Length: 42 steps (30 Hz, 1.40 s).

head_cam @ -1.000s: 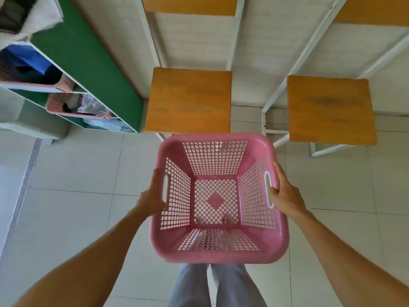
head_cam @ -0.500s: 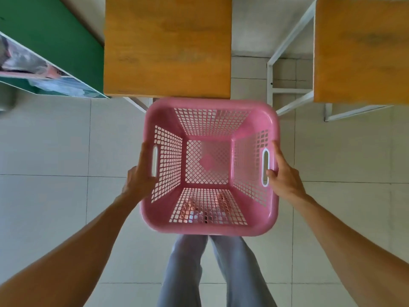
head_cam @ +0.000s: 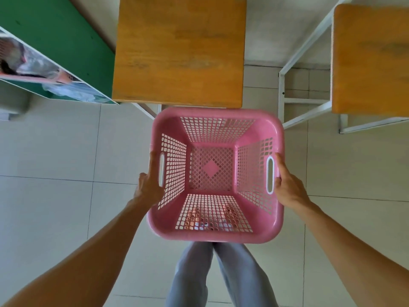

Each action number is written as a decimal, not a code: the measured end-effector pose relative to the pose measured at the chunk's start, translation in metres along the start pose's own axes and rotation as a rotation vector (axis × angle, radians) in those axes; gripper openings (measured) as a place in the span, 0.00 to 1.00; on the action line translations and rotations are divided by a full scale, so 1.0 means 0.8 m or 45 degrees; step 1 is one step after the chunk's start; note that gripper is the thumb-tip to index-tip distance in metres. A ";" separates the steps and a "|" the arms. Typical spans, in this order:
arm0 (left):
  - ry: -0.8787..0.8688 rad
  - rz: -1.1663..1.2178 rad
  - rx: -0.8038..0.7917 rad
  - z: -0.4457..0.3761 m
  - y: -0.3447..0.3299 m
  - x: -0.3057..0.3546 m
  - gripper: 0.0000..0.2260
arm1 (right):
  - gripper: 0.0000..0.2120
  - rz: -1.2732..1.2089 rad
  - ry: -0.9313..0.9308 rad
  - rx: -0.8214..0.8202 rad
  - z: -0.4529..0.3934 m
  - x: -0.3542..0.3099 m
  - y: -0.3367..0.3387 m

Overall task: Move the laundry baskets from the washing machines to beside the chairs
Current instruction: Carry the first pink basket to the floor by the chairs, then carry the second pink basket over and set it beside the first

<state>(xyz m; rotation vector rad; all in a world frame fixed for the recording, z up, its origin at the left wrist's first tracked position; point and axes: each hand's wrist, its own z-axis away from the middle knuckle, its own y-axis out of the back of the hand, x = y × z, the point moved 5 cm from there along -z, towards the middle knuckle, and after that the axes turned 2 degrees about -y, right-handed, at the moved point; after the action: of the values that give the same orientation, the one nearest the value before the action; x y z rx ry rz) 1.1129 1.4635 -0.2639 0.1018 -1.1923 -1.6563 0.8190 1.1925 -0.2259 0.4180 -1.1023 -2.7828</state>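
Observation:
An empty pink laundry basket with lattice walls is held level in front of me, above the tiled floor. My left hand grips its left side by the handle slot, and my right hand grips the right side by the other slot. The basket's far rim sits just in front of a wooden chair seat. A second wooden chair seat on a white metal frame stands to the right.
A green shelf unit at the left holds another pink basket with clothes. White chair legs reach the floor between the two seats. My legs in grey trousers are below the basket. Pale floor tiles lie on both sides.
I have stepped closer to the chairs, which now fill the top of the view. The basket has come nearer the left chair's front edge and looks lower.

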 end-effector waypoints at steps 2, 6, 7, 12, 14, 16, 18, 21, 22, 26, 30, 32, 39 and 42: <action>0.047 -0.034 -0.010 0.003 0.005 -0.003 0.55 | 0.33 0.006 -0.002 0.016 0.012 -0.005 0.007; 0.141 -0.022 -0.151 0.032 0.033 0.043 0.48 | 0.29 -0.008 0.030 -0.011 0.059 -0.031 0.018; 0.103 -0.024 -0.187 0.048 0.046 0.071 0.41 | 0.28 -0.008 0.058 -0.028 0.077 -0.041 0.020; -0.142 -0.029 -0.282 0.127 0.097 0.197 0.11 | 0.26 -0.141 0.185 -0.079 0.178 -0.094 0.032; -0.214 0.006 -0.244 0.154 0.111 0.228 0.12 | 0.26 -0.201 0.210 -0.077 0.216 -0.109 0.044; -0.289 0.026 -0.202 0.181 0.124 0.260 0.13 | 0.25 -0.222 0.236 -0.059 0.247 -0.110 0.058; -0.350 0.022 -0.163 0.204 0.133 0.290 0.14 | 0.25 -0.220 0.236 -0.015 0.269 -0.098 0.081; -0.393 0.017 -0.162 0.236 0.139 0.336 0.16 | 0.26 -0.235 0.212 0.084 0.290 -0.066 0.121; -0.420 0.022 -0.178 0.245 0.137 0.354 0.17 | 0.26 -0.269 0.198 0.119 0.297 -0.053 0.136; -0.539 -0.085 -0.252 0.273 0.110 0.442 0.18 | 0.24 -0.511 0.084 0.260 0.322 0.025 0.190; -0.667 -0.178 -0.323 0.298 0.059 0.557 0.20 | 0.24 -0.655 -0.035 0.329 0.348 0.135 0.220; -0.707 -0.225 -0.343 0.316 0.021 0.619 0.21 | 0.25 -0.721 -0.119 0.344 0.360 0.205 0.230; -0.960 -0.442 -0.583 0.382 -0.167 0.817 0.19 | 0.22 -1.119 -0.430 0.555 0.432 0.472 0.267; -1.104 -0.504 -0.704 0.435 -0.235 0.900 0.18 | 0.20 -1.331 -0.602 0.655 0.482 0.577 0.267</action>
<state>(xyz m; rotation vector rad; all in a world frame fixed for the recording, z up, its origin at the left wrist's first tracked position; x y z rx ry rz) 0.4589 1.1302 0.1043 -0.8529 -1.3128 -2.4406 0.2657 1.1921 0.0920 0.4955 -2.2722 -3.5253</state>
